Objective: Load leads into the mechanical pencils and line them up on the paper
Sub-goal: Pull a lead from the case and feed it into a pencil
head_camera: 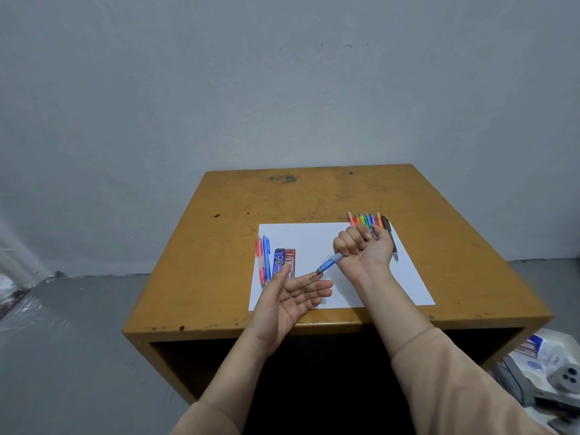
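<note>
paper (317, 237) lies by table's (314, 196) near edge, open room at its near right corner. right hand (364, 246) fists blue pencil (328, 264) above paper's centre, tip just at flat, relaxed left hand (292, 296).

A worn yellow table (219, 246) bears a white paper sheet (314, 240), coloured pencils (365, 218) overlapping its far edge.

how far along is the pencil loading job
Early, it seems. Likely done: a pink plastic mechanical pencil and a blue plastic mechanical pencil lie side by side at the left edge of the white paper sheet. In hand: the right hand grips a translucent blue mechanical pencil, tip toward the open left hand. Left: the bunch of coloured mechanical pencils at the sheet's far right corner.
</note>
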Tool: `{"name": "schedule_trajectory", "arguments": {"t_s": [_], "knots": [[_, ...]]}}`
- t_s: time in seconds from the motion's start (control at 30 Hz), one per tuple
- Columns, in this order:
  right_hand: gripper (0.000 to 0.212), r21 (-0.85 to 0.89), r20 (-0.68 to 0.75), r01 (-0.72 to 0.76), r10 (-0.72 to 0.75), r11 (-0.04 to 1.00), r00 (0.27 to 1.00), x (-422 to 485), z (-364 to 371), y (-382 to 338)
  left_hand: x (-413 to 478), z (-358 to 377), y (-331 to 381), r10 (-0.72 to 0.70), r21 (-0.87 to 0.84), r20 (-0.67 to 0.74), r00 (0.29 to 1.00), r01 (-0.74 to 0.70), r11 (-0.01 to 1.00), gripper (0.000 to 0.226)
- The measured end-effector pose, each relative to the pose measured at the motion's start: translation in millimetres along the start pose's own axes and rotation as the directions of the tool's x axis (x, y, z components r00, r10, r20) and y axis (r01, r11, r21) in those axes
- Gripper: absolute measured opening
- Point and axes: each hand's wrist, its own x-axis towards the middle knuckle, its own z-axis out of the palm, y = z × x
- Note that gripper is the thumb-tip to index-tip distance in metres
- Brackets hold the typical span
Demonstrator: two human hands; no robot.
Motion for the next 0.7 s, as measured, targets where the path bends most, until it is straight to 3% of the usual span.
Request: {"name": "schedule_trajectory", "arguments": {"t_s": [0.33, 0.7], "knots": [[0.049, -0.06, 0.094, 0.009, -0.003, 0.998, 0.996, -7.8, 3.2, 0.5, 2.9, 2.3, -2.7, 0.011, -0.025, -0.058, 0.998, -0.013, 1.0, 0.064], [0.044, -0.365, 0.258, 0.095, 0.002, 0.926, 0.966, -23.8, 16.4, -1.0, 0.3, 6.3, -8.8, 0.19, 0.22, -0.08, 0.979, -0.168, 0.961, 0.028]]}}
